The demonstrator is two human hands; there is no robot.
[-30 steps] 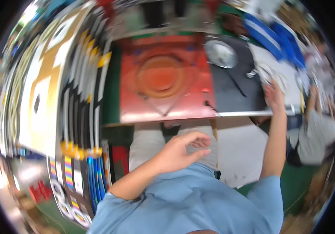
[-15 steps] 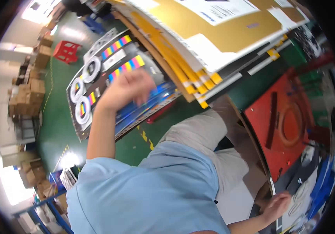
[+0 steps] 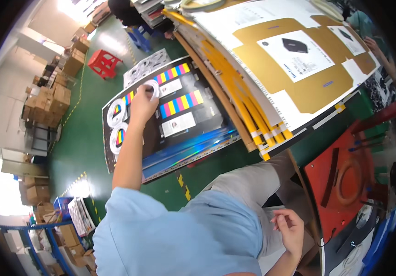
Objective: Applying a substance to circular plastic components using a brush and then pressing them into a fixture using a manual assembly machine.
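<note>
My left hand (image 3: 143, 105) reaches over a dark printed sheet (image 3: 154, 140) with colour bars, its fingers closed on the rim of a white ring-shaped coil (image 3: 155, 86). Whether the coil is cable or tape I cannot tell. Two similar white coils, a farther one (image 3: 110, 120) and a nearer one (image 3: 112, 143), lie on the sheet's left part, left of my forearm. My right hand (image 3: 291, 231) hovers in front of my lap, its fingers loosely curled and apart, with nothing visible in them.
A stack of large printed cardboard sheets (image 3: 258, 60) with yellow-taped edges stands right of the dark sheet. Farther right are a red board (image 3: 317, 177) and another person's arm (image 3: 382, 53). A red stool (image 3: 104, 63) and cardboard boxes (image 3: 60, 99) stand at the left.
My left hand has gone from hovering above the sheet to gripping a white coil. My right hand has moved left from the red board's near edge toward my lap. The view has shifted.
</note>
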